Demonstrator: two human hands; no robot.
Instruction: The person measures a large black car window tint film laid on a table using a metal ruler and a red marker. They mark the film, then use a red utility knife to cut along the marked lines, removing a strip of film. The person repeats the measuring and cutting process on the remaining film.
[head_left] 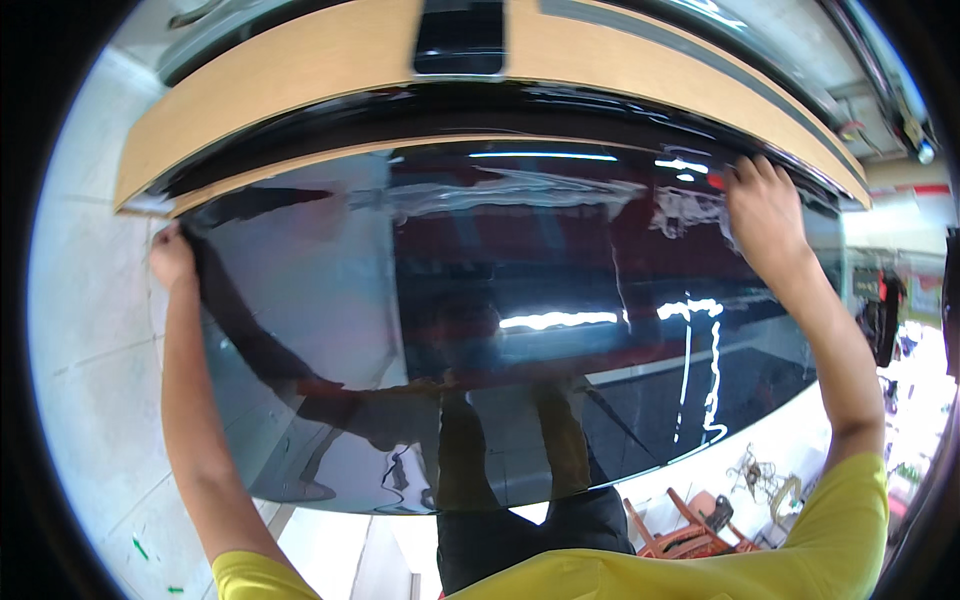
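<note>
A wide sheet of dark glossy film (500, 270) spreads out in front of me and mirrors the lights, my arms and my legs. It lies along a long black roll (400, 115) at its far side. My left hand (175, 260) is closed in a pinch on the sheet's far left corner. At the far right, my right hand (765, 215) has its fingers bent over the sheet's far edge, beside the roll. A small red bit (716, 182) shows next to those fingers; I cannot make out what it is. Wrinkles run across the film between the hands.
Behind the roll runs a long light-wood board (300, 55) with a dark phone (460, 40) lying on it. Pale floor tiles (100, 310) show at the left. A reddish-brown wooden chair (690, 530) and tangled cables (755, 475) are at the lower right.
</note>
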